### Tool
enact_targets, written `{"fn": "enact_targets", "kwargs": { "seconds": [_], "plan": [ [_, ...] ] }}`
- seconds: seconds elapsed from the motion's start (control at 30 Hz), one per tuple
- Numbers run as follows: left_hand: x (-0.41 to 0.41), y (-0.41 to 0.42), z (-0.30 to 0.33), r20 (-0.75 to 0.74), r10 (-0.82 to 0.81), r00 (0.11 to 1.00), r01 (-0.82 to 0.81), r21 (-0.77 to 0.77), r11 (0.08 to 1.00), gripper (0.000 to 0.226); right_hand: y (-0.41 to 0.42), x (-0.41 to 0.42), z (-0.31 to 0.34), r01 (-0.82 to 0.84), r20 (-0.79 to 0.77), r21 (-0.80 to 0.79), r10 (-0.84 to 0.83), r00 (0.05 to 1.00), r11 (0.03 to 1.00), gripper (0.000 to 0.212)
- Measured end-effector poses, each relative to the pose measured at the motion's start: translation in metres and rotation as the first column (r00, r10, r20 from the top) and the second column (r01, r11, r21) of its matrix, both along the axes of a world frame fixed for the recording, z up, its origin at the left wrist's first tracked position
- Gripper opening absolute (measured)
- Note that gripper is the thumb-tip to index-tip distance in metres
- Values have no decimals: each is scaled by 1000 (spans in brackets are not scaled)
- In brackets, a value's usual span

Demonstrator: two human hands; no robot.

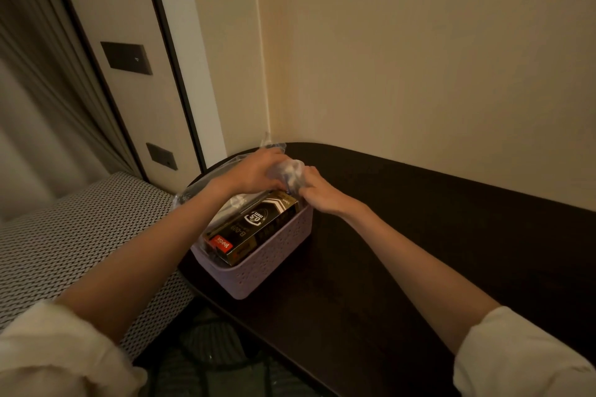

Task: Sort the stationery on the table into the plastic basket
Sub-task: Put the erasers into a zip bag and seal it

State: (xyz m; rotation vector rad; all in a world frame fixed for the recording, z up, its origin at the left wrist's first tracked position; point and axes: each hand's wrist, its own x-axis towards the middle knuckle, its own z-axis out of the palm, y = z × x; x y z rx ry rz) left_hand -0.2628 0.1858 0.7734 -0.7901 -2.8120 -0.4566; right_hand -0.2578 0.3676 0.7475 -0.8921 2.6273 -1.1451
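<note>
Lilac basket (274,263) at table (419,251) left edge near corner, bare tabletop right, left hand (258,171) and right hand (317,192) both gripping crumpled, perhaps plastic, packet (290,171) above pen box (258,226).

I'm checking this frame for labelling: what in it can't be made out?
Head view only:
- The clear plastic packet: its contents are blurred and covered by the left hand and right hand.
- The basket: its floor is hidden under the pen box.
- Small print on the pen box: too small.
- The table: cut off by the bottom edge.
</note>
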Motion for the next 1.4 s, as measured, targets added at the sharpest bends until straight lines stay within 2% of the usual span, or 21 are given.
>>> {"fn": "enact_targets", "kwargs": {
  "seconds": [0.07, 0.13, 0.2, 0.3, 0.4, 0.43, 0.5, 0.57, 0.63, 0.7, 0.77, 0.83, 1.0, 1.07, 1.13, 1.2, 1.27, 1.4],
  "plan": [
    [3, 0, -1, -10, 6, 1000, -6, 10, 1000, 51, 2, 0, -1, 6, -36, 114, -2, 999, 993, 19],
    [5, 1, -2, -18, 4, 1000, -3, 13, 1000, 45, 7, 3, -2, 104, -135, 239, -73, 988, 965, 26],
    [4, 3, -1, -23, 7, 1000, -7, -10, 1000, 41, 11, 4, -4, 184, -208, 276, -129, 970, 943, 25],
    [3, 5, -1, -10, 19, 1000, -19, -38, 999, 38, 15, 7, -8, 232, -263, 190, -178, 948, 954, 11],
    [5, 6, 0, -11, 42, 999, -42, -32, 999, 40, 12, 10, -7, 227, -201, 46, -213, 956, 973, 29],
    [6, 6, 0, -11, 52, 999, -52, -19, 998, 40, 10, 11, -7, 244, -195, -3, -240, 951, 970, 25],
    [9, 5, 0, -6, 75, 997, -75, 27, 997, 42, 9, 12, -6, 322, -166, -83, -331, 929, 943, 2],
    [13, 2, -1, -11, 115, 993, -113, 95, 989, 45, 8, 11, -5, 368, -131, -89, -377, 917, 926, 17],
    [18, 0, -3, -34, 158, 987, -152, 140, 978, 45, 7, 10, -2, 332, -162, -8, -329, 930, 943, 17],
    [23, 1, -6, -71, 196, 978, -183, 163, 970, 43, 7, 13, 4, 272, -213, 137, -240, 947, 952, 17],
    [30, 5, -8, -140, 243, 960, -216, 184, 959, 38, 7, 18, 10, 249, -308, 322, -147, 940, 914, 20],
    [35, 11, -10, -198, 288, 937, -249, 201, 948, 33, 10, 20, 12, 261, -370, 426, -96, 924, 866, 25],
    [39, 22, -7, -92, 277, 957, -264, 128, 956, 39, 13, 21, -1, 183, -253, 524, -53, 966, 832, 31],
    [39, 22, -3, -45, 249, 967, -245, 76, 967, 41, 14, 21, -3, 167, -208, 472, -75, 975, 866, 30],
    [40, 21, 0, 6, 225, 974, -225, 31, 974, 46, 15, 21, -1, 262, -248, 331, -185, 951, 907, 23],
    [38, 20, 1, 67, 214, 974, -216, 14, 976, 50, 15, 25, 3, 445, -385, 151, -362, 849, 883, 19],
    [35, 20, 0, 114, 189, 975, -189, -14, 982, 51, 13, 28, 10, 508, -500, 27, -429, 753, 861, 20],
    [32, 25, -3, 158, 150, 976, -145, -40, 989, 35, 9, 23, 14, 417, -472, 32, -354, 808, 908, 19]
  ]
}}
